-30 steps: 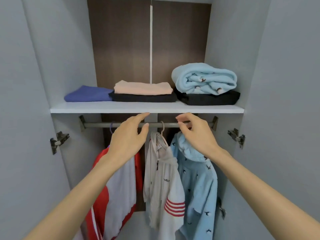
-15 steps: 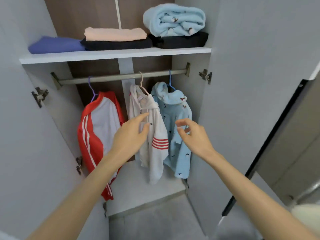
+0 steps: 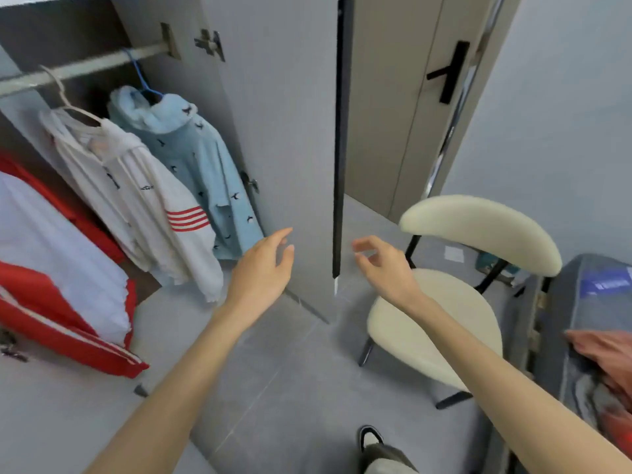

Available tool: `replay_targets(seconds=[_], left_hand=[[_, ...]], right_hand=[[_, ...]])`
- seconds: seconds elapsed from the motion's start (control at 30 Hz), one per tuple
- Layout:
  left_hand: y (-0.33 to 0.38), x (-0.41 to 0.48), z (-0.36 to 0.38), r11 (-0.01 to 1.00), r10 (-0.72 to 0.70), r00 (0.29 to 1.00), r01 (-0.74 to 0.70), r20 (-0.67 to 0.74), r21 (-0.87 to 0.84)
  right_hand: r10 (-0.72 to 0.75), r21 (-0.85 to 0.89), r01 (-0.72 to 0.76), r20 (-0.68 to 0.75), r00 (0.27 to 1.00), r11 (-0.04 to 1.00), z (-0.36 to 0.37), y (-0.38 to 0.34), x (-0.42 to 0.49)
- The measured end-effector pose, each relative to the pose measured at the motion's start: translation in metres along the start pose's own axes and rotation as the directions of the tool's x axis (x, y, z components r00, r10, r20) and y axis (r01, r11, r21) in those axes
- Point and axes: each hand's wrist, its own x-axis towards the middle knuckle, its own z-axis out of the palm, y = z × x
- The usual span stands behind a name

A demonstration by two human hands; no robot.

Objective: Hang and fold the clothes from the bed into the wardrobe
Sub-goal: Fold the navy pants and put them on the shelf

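- Clothes on the wardrobe [image 3: 51,39] rail [image 3: 85,68] hang in a row: a red and white jacket [image 3: 51,254] at the left, a white hoodie [image 3: 136,200] with red sleeve stripes in the middle, and a pale blue hoodie [image 3: 191,155] with small dark bird prints nearest the open door [image 3: 290,131].
- More clothes, a pinkish-red heap [image 3: 605,350], lie on the grey bed [image 3: 581,302] at the far right edge.
- Half a second ago the view faced the wardrobe, with its shelf of folded things in sight. Now it has swung right and down: the shelf is gone from view, and the chair [image 3: 427,323] and bed have come in.
- Both hands have drawn away from the hanging hoodies. The left hand [image 3: 261,268] is in front of the door, its fingers [image 3: 285,234] loosely stretched and holding nothing. The right hand [image 3: 383,268] is beyond the door's black edge, its fingers [image 3: 362,242] slackly curled and also holding nothing.
- That black edge stands upright between the two hands.
- The cream chair sits just right of the door, with the right forearm passing over its seat. The bed corner is close beside the chair.
- Bare grey floor [image 3: 290,388] lies open between wardrobe and chair, with a shoe [image 3: 369,436] at the bottom.
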Motion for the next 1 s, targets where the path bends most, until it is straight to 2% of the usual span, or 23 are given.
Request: replay_targets(seconds=[0.1, 0.2, 0.47, 0.6, 0.7, 0.83, 1.0], left_hand=[[0.035, -0.001, 0.046, 0.995, 0.099, 0.987, -0.094, 0.125, -0.047], [0.079, -0.002, 0.098, 0.979, 0.204, 0.945, -0.192, 0.256, -0.071], [0.220, -0.031, 0.246, 0.888, 0.450, 0.720, -0.423, 0.528, -0.180], [0.290, -0.064, 0.325, 0.834, 0.511, 0.572, -0.510, 0.641, -0.210], [0.332, -0.090, 0.379, 0.800, 0.524, 0.461, -0.555, 0.716, -0.229], [0.367, -0.123, 0.445, 0.752, 0.531, 0.315, -0.603, 0.787, -0.266], [0.396, -0.146, 0.523, 0.725, 0.509, 0.180, -0.617, 0.842, -0.306]], right_hand=[[0.113, 0.003, -0.114, -0.096, 0.989, 0.994, -0.033, 0.047, -0.036], [0.245, 0.020, -0.246, -0.192, 0.950, 0.969, -0.067, 0.092, -0.074], [0.525, 0.140, -0.516, -0.401, 0.751, 0.845, -0.154, 0.209, -0.186], [0.631, 0.230, -0.606, -0.477, 0.612, 0.761, -0.192, 0.271, -0.254], [0.728, 0.343, -0.663, -0.495, 0.474, 0.665, -0.208, 0.311, -0.301], [0.828, 0.476, -0.708, -0.483, 0.285, 0.522, -0.221, 0.361, -0.352], [0.892, 0.567, -0.736, -0.437, 0.112, 0.370, -0.238, 0.420, -0.391]])
